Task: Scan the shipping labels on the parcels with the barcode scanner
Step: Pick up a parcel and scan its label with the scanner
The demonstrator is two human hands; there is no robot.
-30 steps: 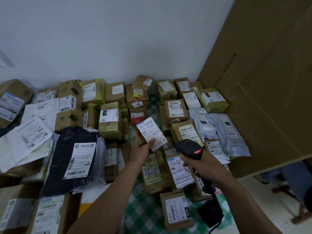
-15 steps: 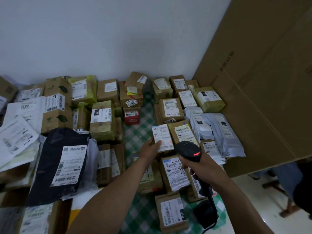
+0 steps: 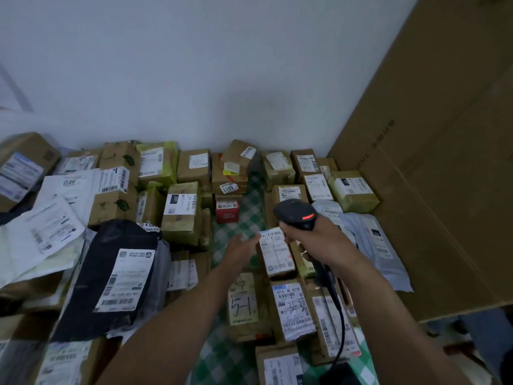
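1. The barcode scanner point(image 3: 294, 212) is gripped by the right hand point(image 3: 316, 240), whose fingers are curled round its handle. Its black head, with a red light lit, is held just above the far end of a small parcel point(image 3: 277, 252) in the middle of the pile.
2. The small parcel lies label up on other boxes. Its left edge is touched by the outstretched fingers of the left hand point(image 3: 240, 250), which is blurred; nothing is seen to be clasped in it.
3. A black cable point(image 3: 341, 323) hangs from the handle across the nearest parcels.
4. Nearer the person, a box marked "5-1" point(image 3: 243, 300) and a box marked "3-3" point(image 3: 291, 308) lie side by side.
5. A box behind the scanner point(image 3: 288, 191) is partly hidden by the scanner's head.
6. A green checked cloth point(image 3: 249, 209) shows in a narrow lane between the parcels, with a red box point(image 3: 227, 213) standing on it.
7. To the left are stacked a box labelled "231" point(image 3: 180, 211), a black mailer bag point(image 3: 111, 276) and white mailers point(image 3: 47, 232).
8. To the right, grey mailers point(image 3: 374, 245) are partly covered by the right wrist, and the side is closed off by a large cardboard sheet point(image 3: 444, 190).
9. The pile is backed by a white wall point(image 3: 194, 79).
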